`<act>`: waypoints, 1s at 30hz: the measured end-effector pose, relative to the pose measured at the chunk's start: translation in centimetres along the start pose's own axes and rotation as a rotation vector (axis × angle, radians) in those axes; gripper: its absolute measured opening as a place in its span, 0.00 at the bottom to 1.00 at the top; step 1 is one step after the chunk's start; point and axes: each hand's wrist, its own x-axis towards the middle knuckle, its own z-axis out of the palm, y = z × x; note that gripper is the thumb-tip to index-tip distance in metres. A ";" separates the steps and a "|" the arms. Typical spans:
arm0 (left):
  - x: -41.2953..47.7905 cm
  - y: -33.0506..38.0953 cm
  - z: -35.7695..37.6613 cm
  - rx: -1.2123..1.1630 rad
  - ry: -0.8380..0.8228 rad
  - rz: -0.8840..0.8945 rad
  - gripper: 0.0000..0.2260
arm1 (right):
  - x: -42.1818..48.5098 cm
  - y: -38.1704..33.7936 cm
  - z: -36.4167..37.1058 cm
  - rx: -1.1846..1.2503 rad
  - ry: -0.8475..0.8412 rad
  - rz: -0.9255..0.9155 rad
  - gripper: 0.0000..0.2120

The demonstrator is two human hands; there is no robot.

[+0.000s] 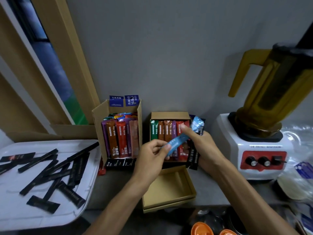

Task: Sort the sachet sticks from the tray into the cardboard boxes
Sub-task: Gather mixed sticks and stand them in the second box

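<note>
**Sorting in progress, head view.** The left hand (150, 155) pinches the lower end of a light blue sachet stick (177, 143). The right hand (201, 143) grips the stick's upper part and, in the same grasp, a small bundle of dark sachets (193, 160). The two hands are close together, joined by the stick, just in front of the low cardboard box (169, 115). That box holds a row of coloured sticks lying side by side, and the tall cardboard box (99, 119) beside it is packed with upright ones. A shallow box (169, 189) nearer the person is empty. The white tray (20, 216) to the left carries many black sachet sticks (50, 175) in a loose scatter, so a sizeable share appears unsorted
</note>
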 end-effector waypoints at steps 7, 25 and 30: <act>-2.2 -0.1 -1.6 -0.029 0.046 -0.012 0.06 | -1.7 0.7 -1.4 0.001 -0.004 -0.076 0.12; 0.7 0.6 -13.2 0.280 0.324 0.320 0.15 | -4.6 6.8 9.8 -0.130 0.011 0.039 0.06; 6.0 -2.7 -13.4 0.700 0.104 0.598 0.18 | -5.5 7.6 11.5 -0.090 0.144 -0.001 0.07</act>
